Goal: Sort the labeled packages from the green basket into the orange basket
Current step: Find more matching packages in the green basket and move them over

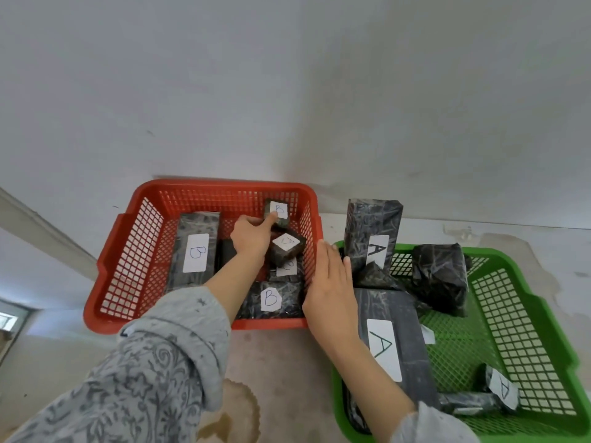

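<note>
left hand [252, 238]: fingers curled, pinching small cube package [277, 213] | package: far right corner of orange basket [128, 251], white "B" label facing camera, crinkled black wrap | right hand [332, 282]: flat, fingers straight and together, between the baskets | green basket [454, 346]: plastic lattice, long "A" package [393, 340] lying near-to-far

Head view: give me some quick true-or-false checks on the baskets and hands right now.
1. Visible labels in the orange basket all read B. True.
2. The left hand reaches into the green basket. False: it pinches a small B package in the orange basket.
3. The right hand grips a package. False: it is open, holding nothing.
4. A tall A package stands upright in the green basket. True.
</note>
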